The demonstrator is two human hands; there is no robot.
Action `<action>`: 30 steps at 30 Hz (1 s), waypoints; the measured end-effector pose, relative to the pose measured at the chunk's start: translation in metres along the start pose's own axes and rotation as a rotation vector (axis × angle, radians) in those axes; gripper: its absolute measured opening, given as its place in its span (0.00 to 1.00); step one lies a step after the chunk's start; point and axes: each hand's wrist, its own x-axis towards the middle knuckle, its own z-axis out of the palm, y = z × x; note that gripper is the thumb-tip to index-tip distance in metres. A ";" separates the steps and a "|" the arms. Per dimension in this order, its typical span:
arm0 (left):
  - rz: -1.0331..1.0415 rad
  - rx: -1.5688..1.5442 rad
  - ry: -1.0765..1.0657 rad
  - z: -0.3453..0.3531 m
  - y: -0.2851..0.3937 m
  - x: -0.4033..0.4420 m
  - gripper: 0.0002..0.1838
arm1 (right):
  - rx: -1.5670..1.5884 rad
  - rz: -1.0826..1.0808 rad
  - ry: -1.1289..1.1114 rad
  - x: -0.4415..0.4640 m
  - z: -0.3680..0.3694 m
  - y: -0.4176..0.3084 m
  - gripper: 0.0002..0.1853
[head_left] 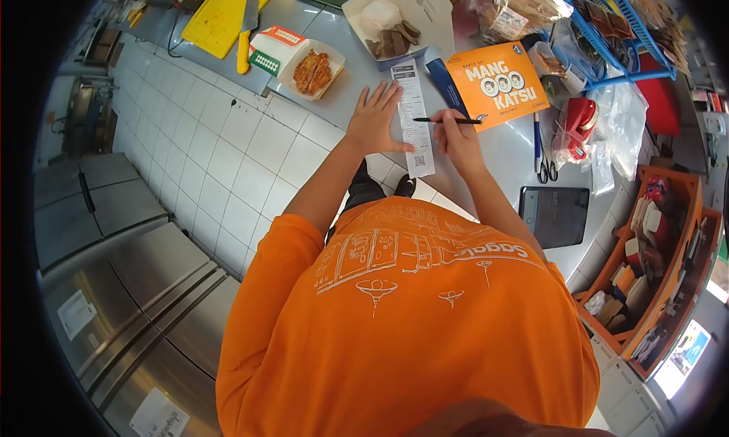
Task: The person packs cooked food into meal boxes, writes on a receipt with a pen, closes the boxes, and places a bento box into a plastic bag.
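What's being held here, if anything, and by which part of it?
The right hand holds the pen around its middle. The left hand lies splayed at the receipt, gripping nothing.

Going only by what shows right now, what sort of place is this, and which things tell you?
Probably a takeaway restaurant's kitchen: breaded food sits in an open carton, a knife lies partly on a yellow board, and stainless-steel cabinets stand nearby.

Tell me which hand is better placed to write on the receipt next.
Right, most likely: the right hand holds the pen, whose end reaches over the receipt. The left hand is spread flat at the receipt's left edge, so it seems better suited to steadying it.
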 end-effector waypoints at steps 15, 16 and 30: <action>-0.038 0.018 -0.076 -0.005 0.000 0.001 0.67 | -0.420 -0.271 -0.070 0.048 0.018 0.010 0.12; -0.037 0.019 -0.073 -0.006 -0.001 0.001 0.67 | -0.447 -0.245 -0.094 0.048 0.016 0.008 0.12; -0.037 -0.008 -0.063 -0.004 -0.002 0.001 0.65 | -0.340 -0.174 -0.053 0.044 -0.007 -0.005 0.12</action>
